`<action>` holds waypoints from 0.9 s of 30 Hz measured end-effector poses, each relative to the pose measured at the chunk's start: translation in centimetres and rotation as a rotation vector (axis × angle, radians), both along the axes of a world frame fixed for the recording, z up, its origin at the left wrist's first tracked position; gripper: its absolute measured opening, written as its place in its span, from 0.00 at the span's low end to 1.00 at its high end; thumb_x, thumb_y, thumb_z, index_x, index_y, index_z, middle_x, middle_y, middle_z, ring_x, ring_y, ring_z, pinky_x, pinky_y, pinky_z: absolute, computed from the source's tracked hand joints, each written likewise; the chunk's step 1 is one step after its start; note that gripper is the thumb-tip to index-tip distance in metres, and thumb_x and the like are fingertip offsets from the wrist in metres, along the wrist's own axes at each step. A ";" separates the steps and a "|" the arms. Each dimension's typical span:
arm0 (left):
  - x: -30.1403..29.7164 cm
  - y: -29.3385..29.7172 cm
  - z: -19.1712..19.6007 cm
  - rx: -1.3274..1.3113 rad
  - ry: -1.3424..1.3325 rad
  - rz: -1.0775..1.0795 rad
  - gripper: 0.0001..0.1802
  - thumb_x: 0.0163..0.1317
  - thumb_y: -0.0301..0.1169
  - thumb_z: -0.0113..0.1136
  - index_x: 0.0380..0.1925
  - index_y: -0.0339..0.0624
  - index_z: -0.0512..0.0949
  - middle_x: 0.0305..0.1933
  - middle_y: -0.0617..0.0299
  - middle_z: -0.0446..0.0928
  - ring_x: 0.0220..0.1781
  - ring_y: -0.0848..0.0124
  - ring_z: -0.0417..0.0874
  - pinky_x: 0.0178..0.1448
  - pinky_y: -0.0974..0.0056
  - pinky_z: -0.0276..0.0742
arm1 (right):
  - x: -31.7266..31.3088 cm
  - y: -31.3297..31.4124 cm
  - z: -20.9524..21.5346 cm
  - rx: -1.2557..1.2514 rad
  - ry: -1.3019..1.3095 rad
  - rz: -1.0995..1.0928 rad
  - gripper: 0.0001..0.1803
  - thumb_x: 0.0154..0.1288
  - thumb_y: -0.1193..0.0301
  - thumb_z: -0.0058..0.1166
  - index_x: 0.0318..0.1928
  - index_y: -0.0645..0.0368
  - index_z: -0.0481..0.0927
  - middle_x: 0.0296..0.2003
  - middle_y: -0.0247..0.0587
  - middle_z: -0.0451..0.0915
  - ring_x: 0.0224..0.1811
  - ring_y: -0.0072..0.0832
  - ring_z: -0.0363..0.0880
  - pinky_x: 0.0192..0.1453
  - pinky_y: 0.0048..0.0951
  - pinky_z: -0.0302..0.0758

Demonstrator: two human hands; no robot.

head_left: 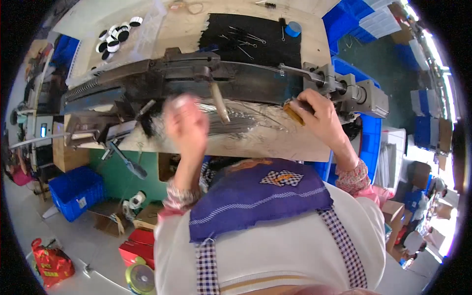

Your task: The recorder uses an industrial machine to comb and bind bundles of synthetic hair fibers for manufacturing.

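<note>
My left hand (186,123) is smeared by motion over the wooden bench, beside a heap of thin metal wires (241,122); its fingers cannot be made out. Between the fingers and thumb of my right hand (320,117) is a small brass-coloured piece (294,114), its kind unclear. That hand is close to the right end of a long dark metal machine (260,81). A lever with a pale handle (219,102) points down from the machine toward the wires. At the machine's right end sit grey clamp-like blocks and a motor housing (371,98).
Behind the machine, a black cloth (216,37) bears several small wire brushes (246,42) and a blue round cap (293,29). A clear tray (156,24) at the far left has several black-and-white round pieces (114,39). Blue bins (77,191) stand beside the bench.
</note>
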State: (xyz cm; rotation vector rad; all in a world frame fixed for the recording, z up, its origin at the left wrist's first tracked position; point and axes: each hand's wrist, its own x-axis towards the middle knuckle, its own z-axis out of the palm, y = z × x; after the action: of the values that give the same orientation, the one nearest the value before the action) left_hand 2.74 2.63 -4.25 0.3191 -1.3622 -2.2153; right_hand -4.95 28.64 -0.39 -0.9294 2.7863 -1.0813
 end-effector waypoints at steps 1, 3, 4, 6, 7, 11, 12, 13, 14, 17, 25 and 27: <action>-0.7 1.3 -0.1 -0.074 -0.073 -0.288 0.12 0.71 0.38 0.48 0.39 0.40 0.73 0.21 0.72 0.67 0.17 0.85 0.63 0.17 0.78 0.57 | 0.2 0.2 1.1 0.018 0.005 0.025 0.11 0.61 0.68 0.58 0.34 0.64 0.72 0.29 0.50 0.75 0.31 0.46 0.77 0.33 0.38 0.72; -3.9 4.7 3.4 -0.116 -0.129 -0.777 0.14 0.71 0.39 0.49 0.31 0.40 0.72 0.17 0.72 0.64 0.14 0.83 0.61 0.15 0.75 0.54 | -0.1 0.2 2.2 -0.046 -0.137 -0.098 0.11 0.60 0.71 0.60 0.34 0.65 0.74 0.28 0.49 0.75 0.27 0.39 0.75 0.32 0.33 0.71; -5.6 5.8 2.4 0.036 -0.206 -0.913 0.15 0.71 0.39 0.49 0.29 0.40 0.71 0.16 0.72 0.62 0.12 0.82 0.60 0.14 0.73 0.52 | -0.1 0.4 2.5 -0.016 -0.131 -0.119 0.10 0.60 0.71 0.60 0.34 0.65 0.74 0.27 0.48 0.76 0.26 0.33 0.74 0.31 0.30 0.71; -7.6 6.1 0.1 0.125 -0.259 -0.834 0.15 0.71 0.39 0.49 0.29 0.40 0.71 0.16 0.72 0.61 0.11 0.81 0.60 0.14 0.73 0.51 | 0.3 1.1 2.6 -0.043 -0.112 -0.114 0.10 0.61 0.72 0.60 0.34 0.65 0.74 0.27 0.48 0.76 0.26 0.32 0.74 0.31 0.29 0.71; -8.2 6.3 -0.6 0.206 -0.326 -0.788 0.15 0.71 0.38 0.48 0.29 0.39 0.71 0.16 0.72 0.60 0.11 0.81 0.60 0.13 0.72 0.50 | 0.6 1.7 2.5 -0.081 -0.104 -0.144 0.09 0.61 0.72 0.60 0.34 0.65 0.75 0.26 0.47 0.76 0.25 0.30 0.75 0.31 0.28 0.72; -7.9 7.2 -1.0 0.202 -0.268 -0.579 0.14 0.71 0.37 0.48 0.30 0.39 0.71 0.18 0.70 0.62 0.10 0.80 0.58 0.13 0.71 0.50 | 0.5 2.1 3.4 -0.119 -0.052 -0.173 0.08 0.62 0.72 0.59 0.36 0.63 0.76 0.26 0.45 0.77 0.25 0.23 0.74 0.32 0.26 0.72; -7.9 7.4 -0.5 0.179 -0.272 -0.517 0.14 0.71 0.37 0.48 0.30 0.39 0.71 0.18 0.70 0.62 0.11 0.80 0.59 0.14 0.72 0.51 | -0.2 1.8 3.7 -0.160 0.025 -0.154 0.07 0.62 0.72 0.58 0.37 0.63 0.77 0.25 0.45 0.78 0.25 0.26 0.77 0.32 0.27 0.73; -8.1 7.1 -0.8 0.162 -0.275 -0.517 0.14 0.71 0.37 0.48 0.30 0.39 0.71 0.18 0.70 0.62 0.11 0.80 0.59 0.14 0.72 0.51 | -1.2 1.1 4.1 -0.177 0.026 -0.156 0.07 0.62 0.72 0.58 0.37 0.63 0.77 0.25 0.45 0.78 0.25 0.26 0.77 0.32 0.27 0.73; -8.2 6.8 -1.3 0.172 -0.266 -0.457 0.14 0.71 0.37 0.47 0.30 0.39 0.70 0.18 0.70 0.61 0.11 0.80 0.59 0.14 0.72 0.51 | -2.1 0.3 4.6 -0.196 0.095 -0.176 0.07 0.63 0.72 0.57 0.38 0.62 0.77 0.26 0.47 0.78 0.26 0.31 0.79 0.33 0.29 0.74; -8.0 6.3 -1.0 0.179 -0.248 -0.414 0.14 0.71 0.38 0.47 0.30 0.40 0.70 0.19 0.71 0.61 0.12 0.80 0.59 0.15 0.72 0.51 | -4.7 -3.1 5.0 -0.246 0.191 -0.119 0.07 0.64 0.72 0.54 0.40 0.61 0.76 0.30 0.49 0.80 0.31 0.42 0.81 0.35 0.33 0.75; -7.1 6.8 -0.6 0.130 -0.244 -0.301 0.12 0.72 0.37 0.46 0.32 0.42 0.71 0.18 0.72 0.60 0.14 0.81 0.58 0.18 0.73 0.51 | -10.9 -6.7 1.0 0.022 0.306 0.235 0.13 0.60 0.73 0.51 0.47 0.58 0.78 0.37 0.51 0.80 0.42 0.49 0.79 0.44 0.44 0.75; -7.3 6.4 -0.9 0.183 -0.216 -0.306 0.12 0.72 0.37 0.46 0.32 0.42 0.71 0.18 0.72 0.59 0.14 0.81 0.56 0.18 0.72 0.50 | -9.7 -9.2 2.4 0.145 -0.008 0.293 0.12 0.59 0.74 0.50 0.43 0.62 0.80 0.38 0.53 0.81 0.43 0.50 0.79 0.48 0.42 0.74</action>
State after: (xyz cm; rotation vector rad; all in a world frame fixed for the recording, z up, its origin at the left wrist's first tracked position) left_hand -4.54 8.99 -5.16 0.4531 -1.3982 -2.6315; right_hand -14.63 19.48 2.01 -1.2577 2.5705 -0.8277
